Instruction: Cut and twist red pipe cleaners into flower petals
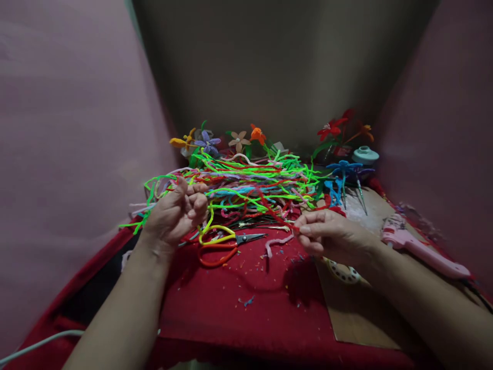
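In the head view my right hand pinches one end of a red pipe cleaner, which stretches up and left over the pile. My left hand hovers at the pile's left side, palm turned inward, fingers loosely curled and apart, with nothing visible in them. Behind both hands lies a big heap of pipe cleaners in green, red, blue, pink and white. Scissors with one yellow and one red handle lie between the hands, blades pointing right. A short pink pipe cleaner piece rests near my right fingertips.
Finished pipe cleaner flowers stand along the back. Right of my hand are blue flowers, a pink glue gun and a cardboard sheet. Fuzz scraps dot the red cloth. A white cable runs at lower left.
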A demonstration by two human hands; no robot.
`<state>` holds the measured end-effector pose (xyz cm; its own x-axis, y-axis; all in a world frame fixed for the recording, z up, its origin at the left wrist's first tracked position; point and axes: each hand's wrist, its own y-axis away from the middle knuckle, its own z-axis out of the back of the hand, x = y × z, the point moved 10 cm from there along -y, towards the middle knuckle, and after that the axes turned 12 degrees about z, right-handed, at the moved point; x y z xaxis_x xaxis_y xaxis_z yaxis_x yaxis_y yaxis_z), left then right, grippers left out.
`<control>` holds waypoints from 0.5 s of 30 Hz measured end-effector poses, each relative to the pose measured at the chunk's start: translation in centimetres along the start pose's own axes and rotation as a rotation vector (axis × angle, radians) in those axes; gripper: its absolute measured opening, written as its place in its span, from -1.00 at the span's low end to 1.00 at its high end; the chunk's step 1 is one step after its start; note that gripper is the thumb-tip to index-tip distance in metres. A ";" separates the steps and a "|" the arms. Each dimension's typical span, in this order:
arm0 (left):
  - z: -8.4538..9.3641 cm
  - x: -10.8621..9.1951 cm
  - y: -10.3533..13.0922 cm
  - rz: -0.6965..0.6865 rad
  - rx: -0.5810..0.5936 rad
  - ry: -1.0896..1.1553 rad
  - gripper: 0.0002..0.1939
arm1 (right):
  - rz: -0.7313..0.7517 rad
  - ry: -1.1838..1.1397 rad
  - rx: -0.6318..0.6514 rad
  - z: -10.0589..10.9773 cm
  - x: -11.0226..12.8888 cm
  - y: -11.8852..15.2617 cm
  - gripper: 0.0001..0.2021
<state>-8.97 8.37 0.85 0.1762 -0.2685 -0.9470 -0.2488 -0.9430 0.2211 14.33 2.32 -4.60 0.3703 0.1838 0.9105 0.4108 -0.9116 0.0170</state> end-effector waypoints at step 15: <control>-4.4 6.0 1.8 -0.403 -0.050 -1.736 -0.83 | 0.110 -0.075 -0.133 0.4 -0.3 -0.6 -0.90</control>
<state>-4.20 4.16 -3.41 -0.9039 0.4225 -0.0663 -0.4164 -0.9048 -0.0892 14.32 2.97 -5.09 0.4705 0.1024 0.8764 0.2522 -0.9674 -0.0223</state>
